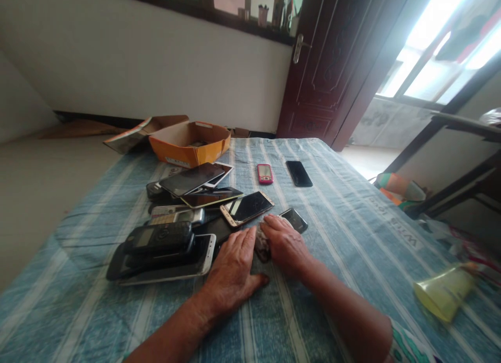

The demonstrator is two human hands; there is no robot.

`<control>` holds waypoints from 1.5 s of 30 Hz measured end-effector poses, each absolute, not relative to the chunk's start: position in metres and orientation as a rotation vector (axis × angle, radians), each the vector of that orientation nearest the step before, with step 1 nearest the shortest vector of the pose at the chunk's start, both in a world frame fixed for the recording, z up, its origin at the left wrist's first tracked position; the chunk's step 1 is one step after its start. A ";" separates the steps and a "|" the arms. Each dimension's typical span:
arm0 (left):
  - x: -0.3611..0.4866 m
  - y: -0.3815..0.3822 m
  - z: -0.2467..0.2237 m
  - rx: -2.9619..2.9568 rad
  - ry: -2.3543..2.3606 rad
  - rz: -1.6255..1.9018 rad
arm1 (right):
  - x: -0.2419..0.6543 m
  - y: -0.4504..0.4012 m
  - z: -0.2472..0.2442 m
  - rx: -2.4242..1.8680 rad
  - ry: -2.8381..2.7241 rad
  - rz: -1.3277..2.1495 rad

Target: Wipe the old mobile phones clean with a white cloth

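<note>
My right hand presses down on a crumpled pale cloth, its fingers bent over it. A dark patch shows under the cloth, and I cannot make out what it is. Beside these fingers lies a small dark phone, partly covered by the hand. My left hand lies palm down with fingers stretched forward and thumb out to the right. Its fingertips are close to the cloth. Just ahead of both hands is a gold-framed smartphone. Left of my left hand, a white-edged smartphone lies under a thick black device.
More phones and a dark tablet-like device are heaped at left. An orange cardboard box stands open behind them. Farther back are a pink phone and a black phone. A yellow translucent object lies at right on the striped tablecloth.
</note>
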State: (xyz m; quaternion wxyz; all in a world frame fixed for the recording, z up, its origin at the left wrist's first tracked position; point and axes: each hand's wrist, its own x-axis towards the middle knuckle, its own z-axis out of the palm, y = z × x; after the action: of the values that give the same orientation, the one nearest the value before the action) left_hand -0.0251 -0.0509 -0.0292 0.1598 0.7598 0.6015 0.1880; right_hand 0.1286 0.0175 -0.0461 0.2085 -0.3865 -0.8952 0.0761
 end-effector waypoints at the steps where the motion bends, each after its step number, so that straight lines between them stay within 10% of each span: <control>1: -0.025 -0.051 -0.028 2.162 1.727 0.519 | 0.133 0.022 -0.047 -1.108 -2.477 0.200; 12: -0.022 -0.051 -0.024 2.127 1.761 0.537 | 0.172 0.058 -0.047 -1.537 -2.282 0.174; 45: 0.006 -0.077 -0.019 2.364 1.890 0.138 | 0.124 0.038 -0.035 -1.044 -2.648 0.139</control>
State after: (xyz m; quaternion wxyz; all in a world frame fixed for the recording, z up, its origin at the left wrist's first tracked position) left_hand 0.0059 -0.0771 -0.0192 0.0556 0.7790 0.6229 0.0455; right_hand 0.1240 0.0378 -0.0350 0.1451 -0.3626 -0.9193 0.0481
